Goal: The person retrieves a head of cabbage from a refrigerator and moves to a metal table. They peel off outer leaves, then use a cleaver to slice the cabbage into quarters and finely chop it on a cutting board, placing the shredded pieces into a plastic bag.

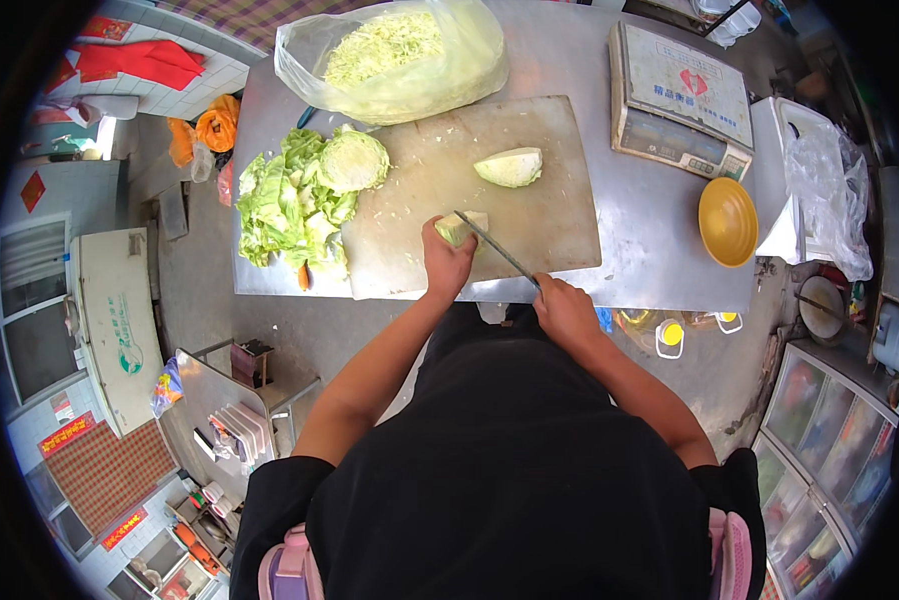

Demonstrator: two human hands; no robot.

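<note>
Near the front edge of a worn cutting board [419,180], my left hand [448,259] grips a cabbage piece [455,228]. My right hand [567,306] is closed around the handle of a kitchen knife [499,249]; the handle itself is hidden in the fingers. The blade slants up and left, its tip at the held piece; whether it touches cannot be told. Farther back on the board lies a cabbage wedge [511,166]. Left of it, a cut cabbage head [354,161] rests against a heap of loose outer leaves [288,210].
A clear plastic bag [464,67] holds shredded cabbage [385,49] at the back of the metal table [659,259]. To the right stand a weighing scale [682,90] and a yellow bowl [728,222]. An orange-handled tool [304,277] pokes from under the leaves. Oil bottles [670,334] stand below.
</note>
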